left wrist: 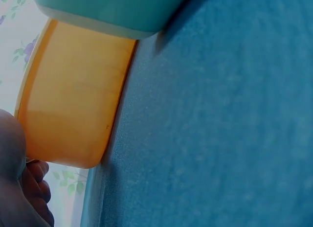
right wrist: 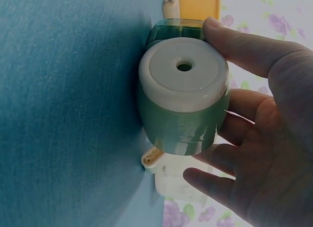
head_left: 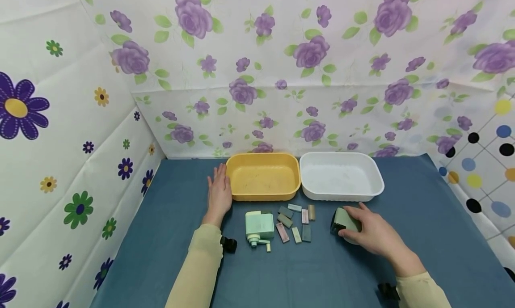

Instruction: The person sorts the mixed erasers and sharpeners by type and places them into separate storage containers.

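Note:
My left hand (head_left: pixel 219 192) lies along the left end of a yellow tray (head_left: pixel 230 196), touching it, with fingers pointing forward; in the left wrist view its fingers show beside that end. My right hand (head_left: pixel 374 229) holds a green pencil sharpener (right wrist: pixel 181 124) just above or on the cloth, thumb on one side and fingers on the other. The sharpener's white face has a round hole. Between the hands sits a mint-green crank pencil sharpener (head_left: pixel 259 225) with a crank at its front. Several small eraser-like blocks (head_left: pixel 282 233) lie to its right.
A white tray (head_left: pixel 342 196) stands against the yellow tray's right side, at the back of the blue cloth (head_left: pixel 281 281). Flowered sheets (head_left: pixel 281 102) hang behind and to the left. A dotted sheet (head_left: pixel 479 178) hangs at the right.

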A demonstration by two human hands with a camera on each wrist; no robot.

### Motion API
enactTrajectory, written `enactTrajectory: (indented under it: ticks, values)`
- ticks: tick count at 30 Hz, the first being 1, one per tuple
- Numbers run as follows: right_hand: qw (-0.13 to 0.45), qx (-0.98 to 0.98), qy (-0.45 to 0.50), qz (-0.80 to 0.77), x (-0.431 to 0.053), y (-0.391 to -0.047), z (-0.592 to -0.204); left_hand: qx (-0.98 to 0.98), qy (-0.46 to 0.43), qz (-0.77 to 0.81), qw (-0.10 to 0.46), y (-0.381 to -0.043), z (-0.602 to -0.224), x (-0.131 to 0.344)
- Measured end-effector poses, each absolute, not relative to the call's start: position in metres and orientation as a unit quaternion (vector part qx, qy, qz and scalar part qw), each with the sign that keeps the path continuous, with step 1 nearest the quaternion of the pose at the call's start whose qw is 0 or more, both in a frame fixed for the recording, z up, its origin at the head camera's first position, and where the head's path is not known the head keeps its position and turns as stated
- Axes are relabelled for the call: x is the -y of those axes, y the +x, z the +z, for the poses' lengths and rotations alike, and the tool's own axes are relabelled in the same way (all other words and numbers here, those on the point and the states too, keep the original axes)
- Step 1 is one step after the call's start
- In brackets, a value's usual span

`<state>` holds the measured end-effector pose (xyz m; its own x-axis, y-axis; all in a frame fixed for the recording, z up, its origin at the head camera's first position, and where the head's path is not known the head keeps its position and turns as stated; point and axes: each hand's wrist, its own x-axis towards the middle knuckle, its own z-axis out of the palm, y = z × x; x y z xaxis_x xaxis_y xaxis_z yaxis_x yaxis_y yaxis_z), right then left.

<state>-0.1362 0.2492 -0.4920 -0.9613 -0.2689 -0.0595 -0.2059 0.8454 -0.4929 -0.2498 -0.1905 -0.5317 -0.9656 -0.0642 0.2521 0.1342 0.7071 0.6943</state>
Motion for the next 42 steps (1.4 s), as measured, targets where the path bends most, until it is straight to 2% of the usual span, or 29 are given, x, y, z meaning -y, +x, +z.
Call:
enactTrajectory:
  ticks: [21,42]
  values:
    - [0.074,-0.956,-0.11,-0.262,-0.2516,-0.1331,-0.4927,0.92,-0.019,-0.379,0.099,-0.254,-0.5305,0.1894]
    - [0.1,-0.95,-0.123,-0.268,-0.2536,-0.1394,-0.492,0.915,-0.01,-0.39,0.1,-0.2479,-0.5274,0.1917]
